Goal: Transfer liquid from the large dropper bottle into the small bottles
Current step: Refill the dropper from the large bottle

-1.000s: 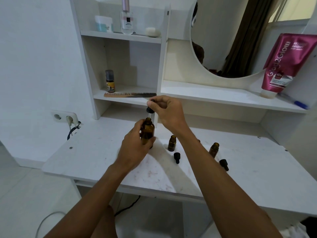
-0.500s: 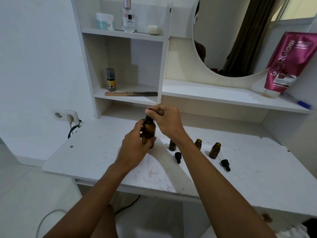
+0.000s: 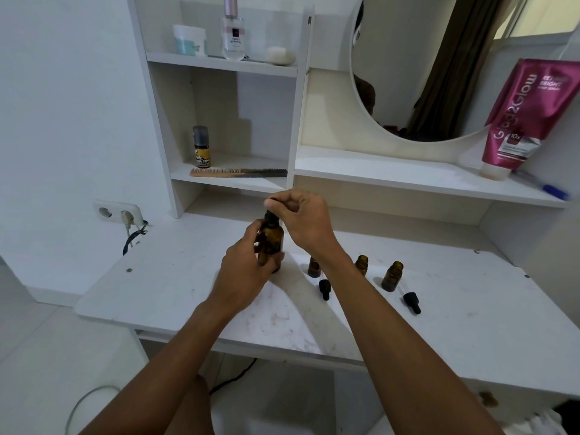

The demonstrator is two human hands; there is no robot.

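My left hand [image 3: 244, 273] grips the large amber dropper bottle [image 3: 272, 239], held upright just above the white desk [image 3: 175, 290]. My right hand [image 3: 303, 222] pinches the black dropper cap [image 3: 271, 216], which sits on the bottle's neck. Three small amber bottles stand uncapped on the desk to the right: one [image 3: 313, 267] partly hidden by my right wrist, one [image 3: 362, 264] beside it, and one [image 3: 392, 276] further right. Two small black dropper caps [image 3: 324, 289] [image 3: 411, 302] lie on the desk in front of them.
Shelves rise behind the desk with a comb [image 3: 238, 172], a small dark bottle [image 3: 201, 147], a perfume bottle [image 3: 233, 34] and a jar [image 3: 190, 40]. A pink tube [image 3: 524, 120] leans on the right shelf below a round mirror [image 3: 433, 67]. A wall socket [image 3: 119, 212] sits left.
My right hand has lowered the dropper cap from above the bottle down onto its neck. The left hand still holds the bottle in the same spot.
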